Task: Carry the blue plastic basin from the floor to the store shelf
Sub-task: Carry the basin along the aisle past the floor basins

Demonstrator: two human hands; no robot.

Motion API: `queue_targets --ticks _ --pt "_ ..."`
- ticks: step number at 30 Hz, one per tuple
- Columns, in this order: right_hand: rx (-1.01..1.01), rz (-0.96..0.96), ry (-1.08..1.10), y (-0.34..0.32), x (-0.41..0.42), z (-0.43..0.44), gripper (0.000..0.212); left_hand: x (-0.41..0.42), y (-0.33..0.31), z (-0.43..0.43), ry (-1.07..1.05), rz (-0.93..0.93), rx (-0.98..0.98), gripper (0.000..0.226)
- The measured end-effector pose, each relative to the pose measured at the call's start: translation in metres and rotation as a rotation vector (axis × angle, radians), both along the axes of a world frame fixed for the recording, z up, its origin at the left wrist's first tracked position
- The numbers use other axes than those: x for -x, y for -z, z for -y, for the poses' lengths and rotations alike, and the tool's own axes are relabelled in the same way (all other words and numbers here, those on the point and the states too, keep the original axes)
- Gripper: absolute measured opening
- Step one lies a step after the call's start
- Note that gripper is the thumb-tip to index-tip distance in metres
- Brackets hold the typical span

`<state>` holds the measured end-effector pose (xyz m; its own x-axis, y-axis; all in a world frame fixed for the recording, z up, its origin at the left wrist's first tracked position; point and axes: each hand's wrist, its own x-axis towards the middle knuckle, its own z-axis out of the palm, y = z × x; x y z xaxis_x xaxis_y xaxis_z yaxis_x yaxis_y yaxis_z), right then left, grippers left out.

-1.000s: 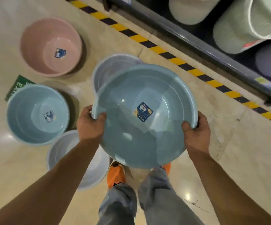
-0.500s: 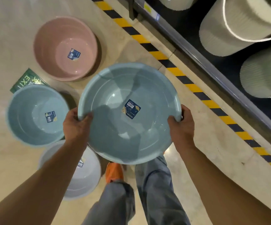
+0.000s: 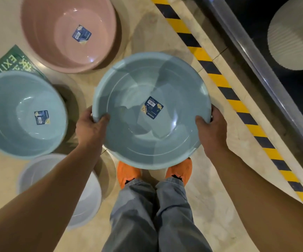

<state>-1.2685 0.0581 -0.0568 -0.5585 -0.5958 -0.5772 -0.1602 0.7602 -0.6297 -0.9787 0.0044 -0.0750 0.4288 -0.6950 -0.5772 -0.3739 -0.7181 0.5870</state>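
Observation:
I hold a round blue plastic basin [image 3: 129, 91] off the floor in front of my body, its open side up and a dark blue label stuck in its bottom. My left hand [image 3: 89, 129] grips its left rim, thumb over the edge. My right hand [image 3: 211, 130] grips the right rim the same way. The store shelf [image 3: 267, 73] runs along the right, its metal front edge slanting from top centre to lower right, apart from the basin.
On the floor to my left lie a pink basin [image 3: 69, 33], a second blue basin [image 3: 23, 113] and a whitish basin [image 3: 85, 202]. A green exit sign [image 3: 9, 60] lies flat. Yellow-black tape [image 3: 238, 104] borders the shelf, which holds pale ribbed bins [image 3: 294, 35].
The view has swung so the shelf sits further right and the floor basins loom larger. The held basin stays between both hands, and my feet now stand together beneath it.

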Motion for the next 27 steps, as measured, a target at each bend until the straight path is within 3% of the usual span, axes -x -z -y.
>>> queue_targets --ticks 10,14,20,27 --pt "-0.084 -0.022 -0.073 0.065 0.0 -0.007 0.045 -0.003 0.058 -0.017 0.023 0.006 -0.023 0.042" --pt "-0.096 0.034 -0.049 0.071 0.006 -0.009 0.051 -0.002 0.065 -0.017 -0.062 -0.072 -0.032 0.047" --pt "-0.075 0.081 -0.041 0.048 0.005 -0.003 0.053 -0.01 0.047 -0.013 -0.135 -0.193 -0.069 0.047" --pt "-0.009 0.104 -0.152 -0.022 -0.019 0.002 0.051 -0.041 -0.025 -0.043 -0.271 -0.197 0.064 0.041"
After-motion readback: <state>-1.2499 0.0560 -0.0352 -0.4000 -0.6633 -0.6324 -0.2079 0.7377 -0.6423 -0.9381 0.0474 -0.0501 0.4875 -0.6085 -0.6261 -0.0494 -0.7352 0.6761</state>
